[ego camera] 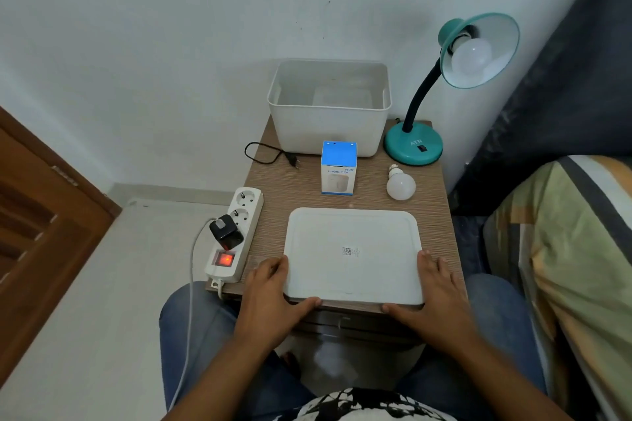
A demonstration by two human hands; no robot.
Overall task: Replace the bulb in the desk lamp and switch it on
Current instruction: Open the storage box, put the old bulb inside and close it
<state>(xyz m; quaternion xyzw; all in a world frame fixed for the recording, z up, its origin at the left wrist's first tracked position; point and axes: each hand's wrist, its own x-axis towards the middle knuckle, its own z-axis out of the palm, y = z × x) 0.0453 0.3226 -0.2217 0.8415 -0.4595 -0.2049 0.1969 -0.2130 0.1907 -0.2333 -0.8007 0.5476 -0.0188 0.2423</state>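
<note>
A teal desk lamp point(413, 147) stands at the table's back right, with a white bulb point(473, 56) screwed into its shade and a black switch point(423, 148) on its base. A loose white bulb point(400, 184) lies on the table in front of the base. The lamp's black plug point(292, 159) lies unplugged at the back left. A white lid point(354, 255) lies flat at the near edge. My left hand point(273, 294) and right hand point(434, 294) rest against its two near corners, fingers straight along its sides and thumbs along its front edge.
A white open bin point(328, 133) stands at the back of the wooden table point(273, 215). A blue and white humidifier box point(339, 167) stands in front of it. A power strip point(236, 236) with a lit red switch and a black adapter lies on the left edge. A bed is at the right.
</note>
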